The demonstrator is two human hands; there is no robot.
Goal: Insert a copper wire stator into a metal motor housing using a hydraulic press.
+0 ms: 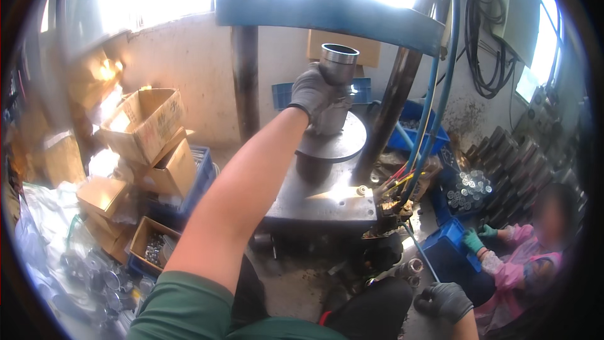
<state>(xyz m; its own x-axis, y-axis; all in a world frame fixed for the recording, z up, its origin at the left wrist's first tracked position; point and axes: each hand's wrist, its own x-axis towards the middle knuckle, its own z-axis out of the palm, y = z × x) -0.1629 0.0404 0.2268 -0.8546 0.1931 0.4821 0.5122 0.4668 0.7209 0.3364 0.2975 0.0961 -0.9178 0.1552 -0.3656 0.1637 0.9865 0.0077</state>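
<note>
My left arm reaches up to the press, and my left hand (pixel 313 93) in a grey glove is closed around the side of a metal tube (pixel 340 66) with a shiny open rim. The tube stands upright over a wider grey metal cylinder (pixel 331 119), which rests on the round plate (pixel 352 141) of the press. My fingers on the far side are hidden. At the lower right, my right hand (pixel 444 302), also gloved in grey, is closed at the end of a thin metal lever rod (pixel 420 249) that slants down from the press.
Press columns (pixel 245 82) flank the plate, with a blue crossbeam (pixel 327 11) above and hoses (pixel 438 101) at right. A co-worker in pink (pixel 519 271) touches a blue crate (pixel 443 239). Cardboard boxes (pixel 145 123) and a parts box (pixel 151 239) stand left; metal tubes (pixel 522 164) are stacked right.
</note>
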